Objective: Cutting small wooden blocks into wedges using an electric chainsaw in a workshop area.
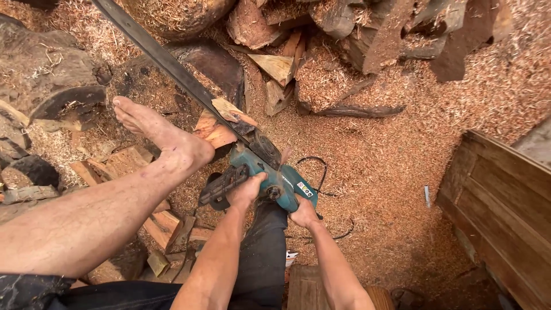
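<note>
saw: our teal electric chainsaw (270, 172), long dark bar angled up-left
wood: split reddish chunk (221, 126) lying under the bar

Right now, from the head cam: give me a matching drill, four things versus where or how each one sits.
Things:
1. left hand
2. right hand
3. bare foot
4. saw bar

Places:
A. pressed on a split wood block
B. gripping the saw's black front handle
C. reaching up to the left, over the logs
D. on the teal saw body's rear end

Pairs: 1-B, 2-D, 3-A, 4-C
</note>
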